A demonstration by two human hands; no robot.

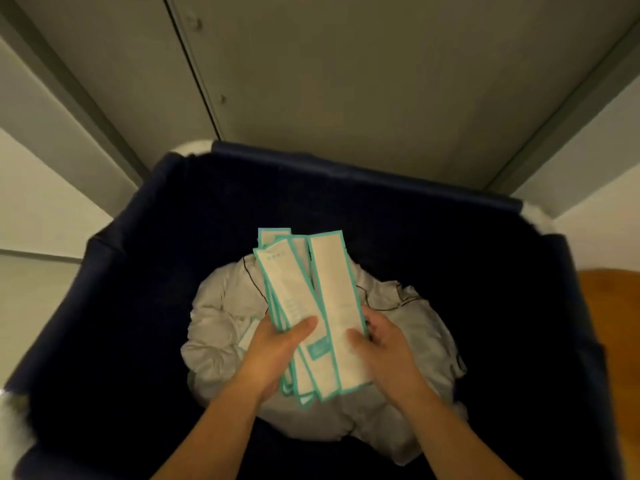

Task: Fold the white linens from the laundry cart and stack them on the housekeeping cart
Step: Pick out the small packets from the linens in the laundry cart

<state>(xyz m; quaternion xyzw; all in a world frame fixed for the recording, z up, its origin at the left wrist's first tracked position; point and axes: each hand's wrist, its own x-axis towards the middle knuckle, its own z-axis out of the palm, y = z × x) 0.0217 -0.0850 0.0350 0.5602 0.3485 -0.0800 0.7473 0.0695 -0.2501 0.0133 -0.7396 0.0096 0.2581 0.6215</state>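
Left hand (pixel 273 351), right hand (pixel 384 344) grip packets (pixel 332 271) pointing away.

White linens (pixel 216 306): one unfolded heap of pale cloth, creased and bunched, lying at the bottom of the cart, roughly centred left to right and reaching toward the near wall. A thin dark line crosses its far part. Laundry cart (pixel 346 169): deep open-topped bin with dark navy walls and a rolled rim, the interior in heavy shadow on every side of the heap.
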